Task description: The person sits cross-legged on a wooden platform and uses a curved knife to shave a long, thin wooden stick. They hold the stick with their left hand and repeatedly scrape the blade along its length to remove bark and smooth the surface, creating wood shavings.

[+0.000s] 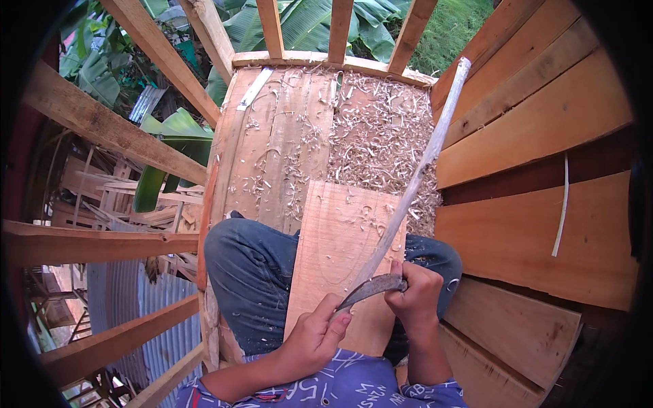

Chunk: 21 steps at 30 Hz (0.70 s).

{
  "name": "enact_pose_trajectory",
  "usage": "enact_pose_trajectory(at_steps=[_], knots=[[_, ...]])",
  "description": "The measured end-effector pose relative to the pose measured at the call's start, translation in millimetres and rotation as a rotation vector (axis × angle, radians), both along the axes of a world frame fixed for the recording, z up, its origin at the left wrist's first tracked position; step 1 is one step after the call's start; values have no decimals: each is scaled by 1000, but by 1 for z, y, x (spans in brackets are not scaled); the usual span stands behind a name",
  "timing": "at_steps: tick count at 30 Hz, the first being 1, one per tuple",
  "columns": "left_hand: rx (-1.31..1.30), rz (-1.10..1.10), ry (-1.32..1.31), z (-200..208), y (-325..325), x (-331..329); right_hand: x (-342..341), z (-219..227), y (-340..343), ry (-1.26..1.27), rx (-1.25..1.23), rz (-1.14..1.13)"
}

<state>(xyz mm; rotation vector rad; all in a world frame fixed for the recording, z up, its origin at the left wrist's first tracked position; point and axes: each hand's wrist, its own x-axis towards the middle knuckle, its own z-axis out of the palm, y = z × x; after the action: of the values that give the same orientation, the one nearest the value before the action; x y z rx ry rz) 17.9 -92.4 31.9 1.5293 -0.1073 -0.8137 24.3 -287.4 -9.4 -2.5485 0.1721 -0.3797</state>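
Observation:
A long, pale, slightly crooked wooden stick (425,160) slants from the far right down toward my hands. Across its near end lies a dark curved blade (373,288). My left hand (321,334) is closed around the blade's left end, thumb alongside it. The blade's other end sits in my right hand (416,291), whose fingers are curled shut on it. Whether my left hand also grips the stick's near end is hidden. Beneath them, a broad wooden board (333,238) rests across my lap, with a few curled shavings on it.
Wood shavings (384,126) cover much of the plank floor (241,163) ahead. Wooden railing bars (129,139) stand on the left and far sides; a plank wall (537,224) rises at right, with a thin pale strip (563,207) against it. My bent legs (248,272) flank the board.

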Motion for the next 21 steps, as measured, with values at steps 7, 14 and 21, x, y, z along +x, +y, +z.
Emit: enact_pose_trajectory(at_steps=[7,14,21], knots=[[-39,15,0,2,-3,-5,14,4,-4,-48,62,-117],[-97,-41,53,-3,4,-18,28,12,-39,74,215,-331],[-220,119,164,-1,2,-2,1,10,16,112,107,38]])
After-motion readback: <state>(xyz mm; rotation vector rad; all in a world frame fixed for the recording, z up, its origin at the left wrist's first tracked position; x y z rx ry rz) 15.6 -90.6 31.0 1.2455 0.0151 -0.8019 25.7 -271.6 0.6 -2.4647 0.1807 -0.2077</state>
